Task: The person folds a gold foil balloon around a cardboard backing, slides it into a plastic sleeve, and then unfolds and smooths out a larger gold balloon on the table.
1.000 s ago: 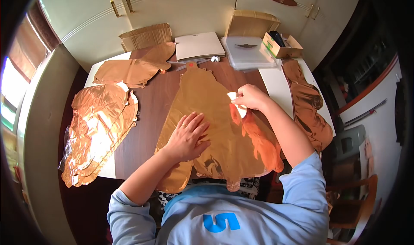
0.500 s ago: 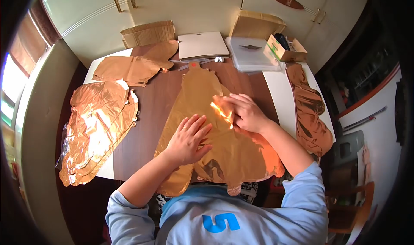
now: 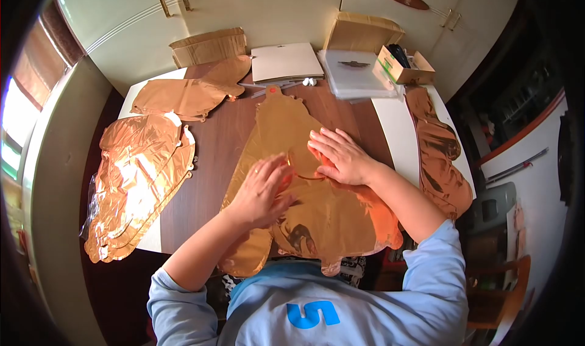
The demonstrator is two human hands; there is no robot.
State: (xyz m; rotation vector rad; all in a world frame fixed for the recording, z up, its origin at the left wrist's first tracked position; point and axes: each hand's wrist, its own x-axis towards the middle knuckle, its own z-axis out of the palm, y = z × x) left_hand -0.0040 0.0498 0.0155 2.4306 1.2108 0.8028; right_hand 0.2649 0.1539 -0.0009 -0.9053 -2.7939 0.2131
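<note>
A large flat foil balloon (image 3: 332, 218), copper-gold and uninflated, lies before me on the brown table, its narrow tab pointing to the far side. My left hand (image 3: 263, 190) is over its middle left, fingers slightly bent and thumb apart, with a little motion blur. Across from it, my right hand (image 3: 344, 157) rests on the foil with fingers stretched out. Between the two hands the foil shows a curved crease with orange reflections. The balloon's right lower edge is curled and shiny under my right forearm.
A stack of shiny foil balloons (image 3: 137, 181) lies at the left, with another flat foil piece (image 3: 177, 96) behind it. A folded foil balloon (image 3: 436, 151) lies along the right edge. At the back are a white folder (image 3: 285, 63), clear plastic sleeves (image 3: 353, 81) and a small box (image 3: 405, 68).
My left hand has lifted slightly and moved up toward the middle, its fingers bending. My right hand has flattened onto the foil, and the bright raised fold beside it has gone down.
</note>
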